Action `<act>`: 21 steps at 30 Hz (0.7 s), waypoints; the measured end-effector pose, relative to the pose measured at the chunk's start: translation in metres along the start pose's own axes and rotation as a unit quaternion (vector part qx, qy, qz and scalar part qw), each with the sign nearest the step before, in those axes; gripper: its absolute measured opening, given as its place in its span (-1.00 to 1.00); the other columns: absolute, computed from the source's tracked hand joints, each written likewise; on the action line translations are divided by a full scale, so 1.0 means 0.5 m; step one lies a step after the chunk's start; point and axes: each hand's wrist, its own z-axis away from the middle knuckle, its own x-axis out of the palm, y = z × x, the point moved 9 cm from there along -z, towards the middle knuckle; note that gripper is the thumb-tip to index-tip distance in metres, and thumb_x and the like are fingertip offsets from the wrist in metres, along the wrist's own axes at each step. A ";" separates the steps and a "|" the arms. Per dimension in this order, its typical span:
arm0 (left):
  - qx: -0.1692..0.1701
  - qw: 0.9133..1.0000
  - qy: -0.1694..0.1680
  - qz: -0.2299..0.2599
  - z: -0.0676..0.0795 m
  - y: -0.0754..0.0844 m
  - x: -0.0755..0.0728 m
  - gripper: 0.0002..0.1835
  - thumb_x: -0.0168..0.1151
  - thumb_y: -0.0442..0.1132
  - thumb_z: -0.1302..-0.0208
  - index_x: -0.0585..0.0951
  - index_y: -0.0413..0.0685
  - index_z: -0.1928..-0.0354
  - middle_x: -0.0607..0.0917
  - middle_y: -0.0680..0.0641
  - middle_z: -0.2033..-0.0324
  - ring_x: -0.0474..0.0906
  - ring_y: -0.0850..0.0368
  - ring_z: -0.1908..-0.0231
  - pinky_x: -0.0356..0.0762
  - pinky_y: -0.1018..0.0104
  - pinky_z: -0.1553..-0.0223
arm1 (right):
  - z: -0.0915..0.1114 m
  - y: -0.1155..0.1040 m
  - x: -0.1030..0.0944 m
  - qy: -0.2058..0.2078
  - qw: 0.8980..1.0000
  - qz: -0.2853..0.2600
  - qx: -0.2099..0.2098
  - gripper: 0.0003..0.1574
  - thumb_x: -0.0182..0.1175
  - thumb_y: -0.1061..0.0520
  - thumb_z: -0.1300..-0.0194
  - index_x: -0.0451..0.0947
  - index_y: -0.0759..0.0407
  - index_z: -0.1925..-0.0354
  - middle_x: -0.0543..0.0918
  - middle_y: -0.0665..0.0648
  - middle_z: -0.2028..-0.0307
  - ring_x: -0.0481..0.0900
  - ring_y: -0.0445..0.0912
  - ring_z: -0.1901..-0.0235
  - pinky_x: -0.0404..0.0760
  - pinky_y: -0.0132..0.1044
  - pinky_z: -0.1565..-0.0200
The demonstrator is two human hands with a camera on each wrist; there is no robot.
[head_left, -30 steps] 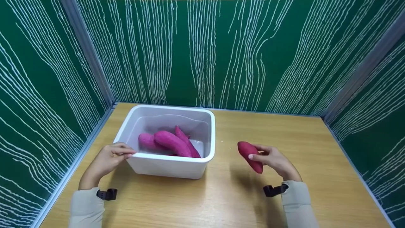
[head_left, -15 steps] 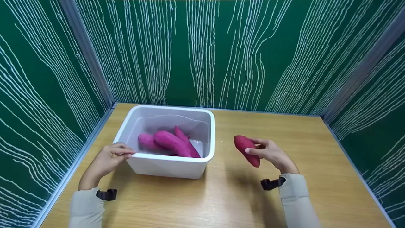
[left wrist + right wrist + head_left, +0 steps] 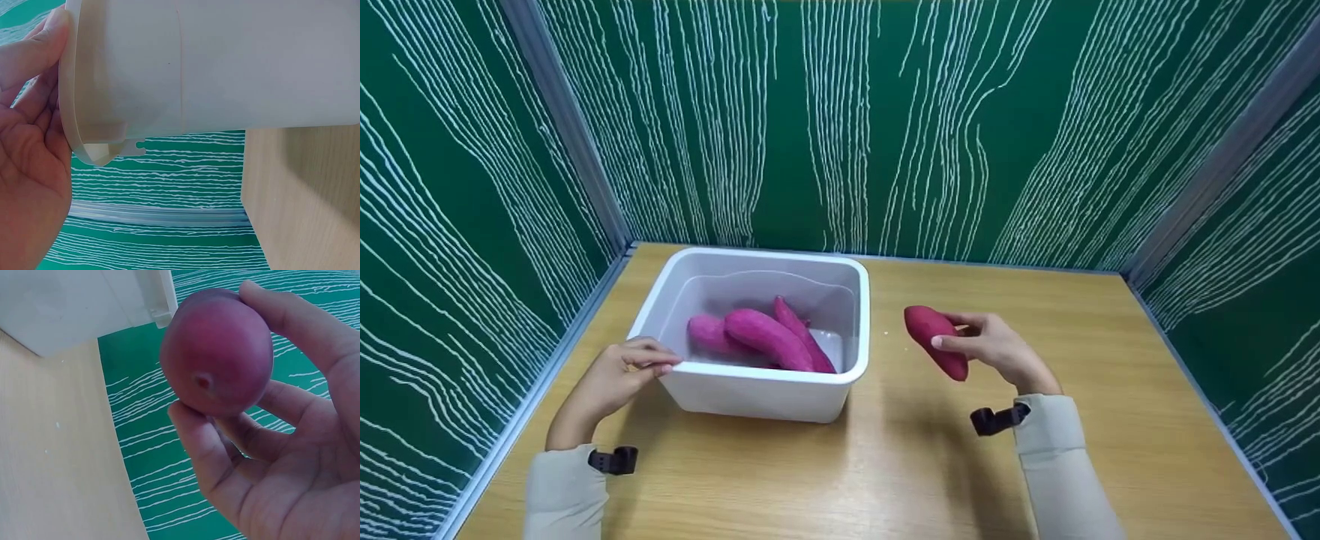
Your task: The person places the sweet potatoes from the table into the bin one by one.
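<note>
My right hand holds a reddish sweet potato above the table, right of a white plastic bin. In the right wrist view, the thumb and fingers of the right hand grip the sweet potato, and one blunt end with a small dark pit faces the camera. My left hand grips the bin's near-left rim; the left wrist view shows its thumb and fingers at the rim. Several purple-pink sweet potatoes lie in the bin, partly overlapping.
The wooden table carries the bin on its left half. Green panels with wavy white lines, set in metal framing, stand around the back and sides. Tiny pale specks dot the wood between the bin and the right hand.
My right hand has moved the sweet potato farther from me and a little left, toward the bin. The left hand and the bin have stayed in place.
</note>
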 end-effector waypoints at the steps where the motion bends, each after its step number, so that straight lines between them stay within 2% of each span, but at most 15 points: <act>1: -0.001 1.000 -0.001 0.000 0.000 0.000 0.000 -0.82 0.28 -0.40 -0.21 0.77 -0.04 0.22 0.72 -0.06 0.20 0.50 0.00 0.06 0.49 0.50 0.14 | -0.001 -0.004 0.001 -0.001 1.000 0.001 -0.001 0.05 0.41 -0.26 -0.02 0.32 0.17 -0.35 0.50 0.29 -0.14 0.44 0.12 -0.08 0.59 -0.26 0.05; 16: -0.013 1.000 -0.006 -0.003 0.000 -0.006 0.002 -0.81 0.27 -0.38 -0.23 0.77 0.00 0.20 0.71 -0.03 0.18 0.48 0.01 0.03 0.49 0.40 0.06 | -0.020 -0.056 0.011 -0.009 1.000 0.024 -0.014 0.06 0.41 -0.30 0.01 0.33 0.12 -0.34 0.55 0.25 -0.09 0.51 0.10 -0.02 0.57 -0.20 0.00; 21: -0.011 1.000 -0.003 0.001 -0.001 -0.004 0.002 -0.82 0.27 -0.40 -0.21 0.77 -0.03 0.21 0.71 -0.05 0.19 0.49 0.01 0.05 0.50 0.47 0.11 | -0.030 -0.074 0.017 -0.010 0.999 0.026 -0.020 -0.01 0.41 -0.23 -0.04 0.35 0.15 -0.32 0.55 0.28 -0.08 0.51 0.10 -0.01 0.59 -0.23 0.02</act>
